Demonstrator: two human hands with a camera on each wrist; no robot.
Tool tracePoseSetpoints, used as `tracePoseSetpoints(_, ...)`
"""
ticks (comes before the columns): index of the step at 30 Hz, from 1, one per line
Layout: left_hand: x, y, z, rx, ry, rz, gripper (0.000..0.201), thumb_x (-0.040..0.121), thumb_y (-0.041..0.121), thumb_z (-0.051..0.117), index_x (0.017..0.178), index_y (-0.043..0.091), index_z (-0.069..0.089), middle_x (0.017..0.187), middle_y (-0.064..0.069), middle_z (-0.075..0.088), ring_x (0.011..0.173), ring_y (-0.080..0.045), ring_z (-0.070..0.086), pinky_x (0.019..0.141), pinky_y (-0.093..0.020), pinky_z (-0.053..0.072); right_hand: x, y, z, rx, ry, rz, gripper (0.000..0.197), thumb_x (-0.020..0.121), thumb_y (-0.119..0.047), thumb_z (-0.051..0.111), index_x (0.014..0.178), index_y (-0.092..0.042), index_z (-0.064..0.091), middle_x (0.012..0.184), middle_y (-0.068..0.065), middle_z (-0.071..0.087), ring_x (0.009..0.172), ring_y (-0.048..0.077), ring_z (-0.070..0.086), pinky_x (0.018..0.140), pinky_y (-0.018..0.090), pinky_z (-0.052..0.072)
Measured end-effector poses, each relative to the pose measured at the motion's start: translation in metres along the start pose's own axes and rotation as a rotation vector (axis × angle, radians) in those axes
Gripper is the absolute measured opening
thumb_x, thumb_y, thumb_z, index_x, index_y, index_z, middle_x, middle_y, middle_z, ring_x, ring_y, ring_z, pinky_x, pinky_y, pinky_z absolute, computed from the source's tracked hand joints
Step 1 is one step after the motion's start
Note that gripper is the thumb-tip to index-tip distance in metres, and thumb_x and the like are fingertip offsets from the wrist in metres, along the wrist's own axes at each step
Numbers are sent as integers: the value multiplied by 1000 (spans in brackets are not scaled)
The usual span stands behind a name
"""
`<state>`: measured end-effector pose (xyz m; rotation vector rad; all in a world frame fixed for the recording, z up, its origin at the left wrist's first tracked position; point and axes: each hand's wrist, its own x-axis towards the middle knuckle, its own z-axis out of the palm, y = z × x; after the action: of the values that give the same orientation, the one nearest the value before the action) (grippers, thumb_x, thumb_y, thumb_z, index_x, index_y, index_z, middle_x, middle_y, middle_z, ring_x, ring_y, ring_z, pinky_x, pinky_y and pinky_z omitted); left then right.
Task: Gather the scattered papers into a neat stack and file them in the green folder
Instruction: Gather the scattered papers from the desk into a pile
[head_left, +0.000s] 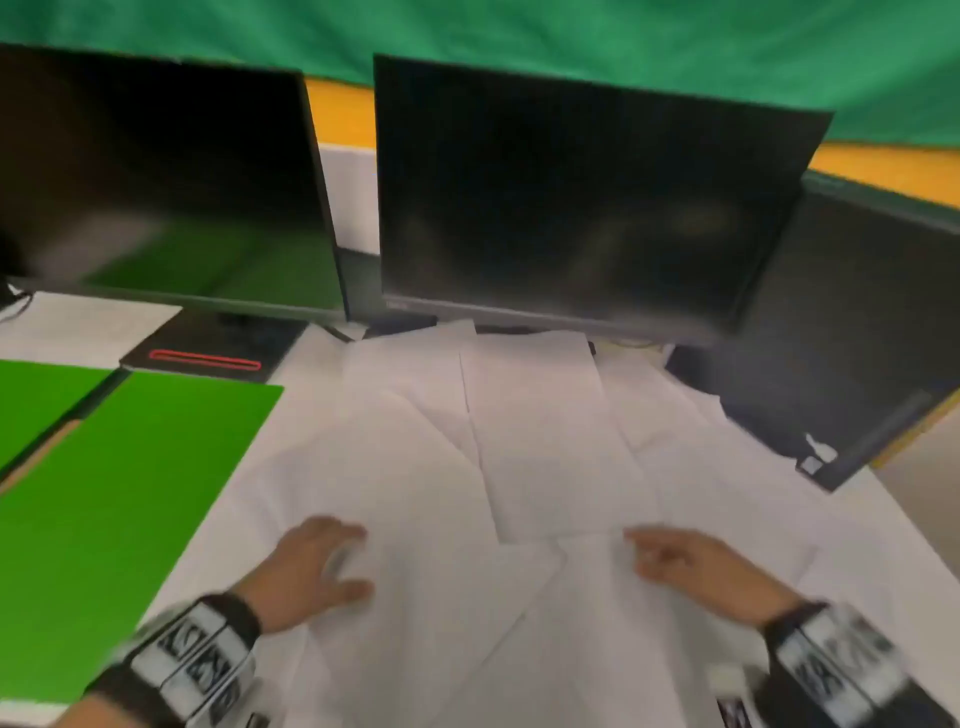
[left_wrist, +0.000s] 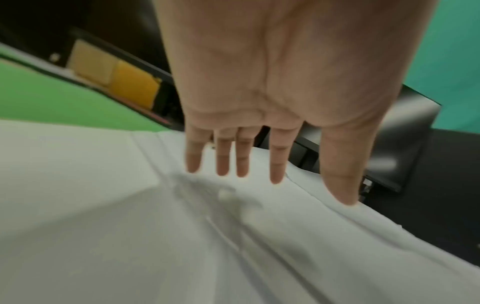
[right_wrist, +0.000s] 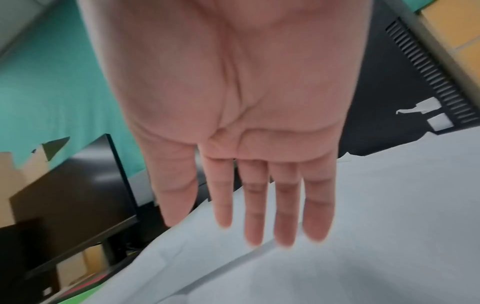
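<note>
Here I see my left hand and right hand flat-fingered above the scattered papers, palms down, holding nothing; whether either touches a sheet I cannot tell. The green folder lies open just left of the papers.

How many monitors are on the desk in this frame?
2. The left monitor stands behind the green folder; the right monitor stands behind the scattered papers. More may sit outside the frame.
</note>
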<state>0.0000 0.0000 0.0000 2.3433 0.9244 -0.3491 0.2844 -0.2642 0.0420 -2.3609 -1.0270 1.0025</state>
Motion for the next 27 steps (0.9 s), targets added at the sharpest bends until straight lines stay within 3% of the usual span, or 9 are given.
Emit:
tracePoseSetpoints(2,17,4,4,140,-67,-102,151,21,104,25,152,29,15,162,-9,9,151,-25,6,123,-34,11,30,3,4,-55,140,17,86,67,-68,62,138,-23,41,139,2,49,119,13,47,100,17,32)
tracePoseSetpoints(4,26,9,3,201,-83,-178,141,38,101,32,154,28,-1,163,-12,-5,151,-33,-2,122,-45,10,54,5,3,-195,148,29,81,87,-50,53,150,-21,13,157,7,23,140,20,29,115,28,21)
tracePoseSetpoints(7,28,9,19,353,-107,-188,106,77,75,46,154,27,-8,162,-17,-9,150,-39,-2,121,-48,12,67,9,30,-424,-50,106,101,73,-78,39,151,-29,-4,161,5,-2,148,23,7,120,38,6)
tracePoseSetpoints(10,22,12,23,435,-109,-135,103,81,67,51,153,26,-9,162,-18,-8,149,-39,1,120,-48,14,58,3,43,-566,-91,148,80,85,-68,33,150,-35,-1,160,0,-10,148,27,3,119,40,2)
tracePoseSetpoints(13,16,10,21,418,-128,-91,100,83,60,56,153,27,-7,162,-14,-11,151,-35,-2,122,-47,11,38,-5,43,-521,-175,84,66,90,-59,36,149,-32,21,161,-2,4,147,20,11,118,33,3)
tracePoseSetpoints(17,16,5,16,148,17,-118,95,83,52,62,154,29,2,163,-13,-10,151,-32,-1,122,-43,9,24,-9,37,-246,99,16,63,81,-58,55,128,-17,59,141,3,51,129,22,44,112,30,23)
tracePoseSetpoints(19,19,2,13,-152,262,-207,95,84,48,63,155,19,6,162,-18,1,150,-34,7,121,-42,14,23,-9,41,-132,262,8,54,90,-40,54,137,-13,47,148,8,41,135,25,38,114,33,22)
tracePoseSetpoints(21,22,0,11,-477,395,-260,92,86,44,62,154,9,10,161,-16,15,148,-32,19,120,-41,20,22,-15,51,-167,208,64,64,92,-41,51,144,-11,31,152,8,31,139,26,31,114,33,21)
tracePoseSetpoints(27,38,0,21,-1022,422,-302,97,80,50,66,152,13,13,151,-15,34,133,-38,41,109,-52,38,29,-49,82,-313,87,34,64,90,-45,52,142,-13,37,150,9,37,136,24,37,109,29,28)
